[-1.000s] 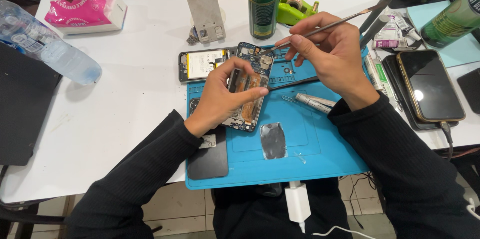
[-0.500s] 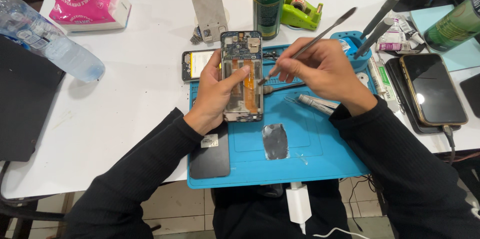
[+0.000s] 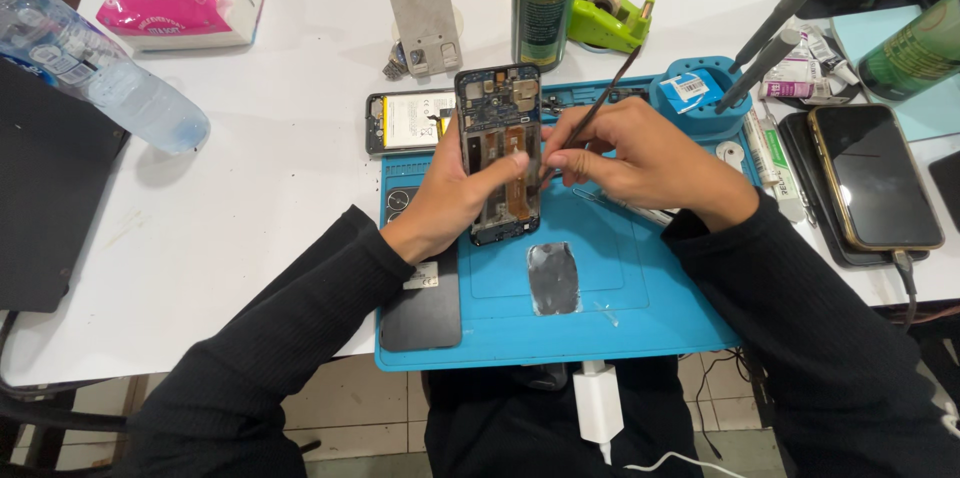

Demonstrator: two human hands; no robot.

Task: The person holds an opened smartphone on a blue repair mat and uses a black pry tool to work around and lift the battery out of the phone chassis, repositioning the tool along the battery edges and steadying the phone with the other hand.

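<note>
Opened phone lies tilted up over the blue mat; left hand fingers grip its edge to steady it, while right hand fingers pinch a thin tool at its inside.

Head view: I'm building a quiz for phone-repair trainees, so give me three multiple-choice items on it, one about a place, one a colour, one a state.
1. Where does the opened phone sit?
A. over the blue work mat
B. on the pink tissue pack
C. on the floor

2. What colour is the tape dispenser?
A. red
B. lime green
C. white

3. What is the right hand doing?
A. resting flat and empty
B. pinching a thin tool
C. gripping the water bottle

Answers: 1 A, the left hand holds it above the mat. 2 B, its body is plainly green. 3 B, the fingers close on the tool, its tip at the phone.
</note>
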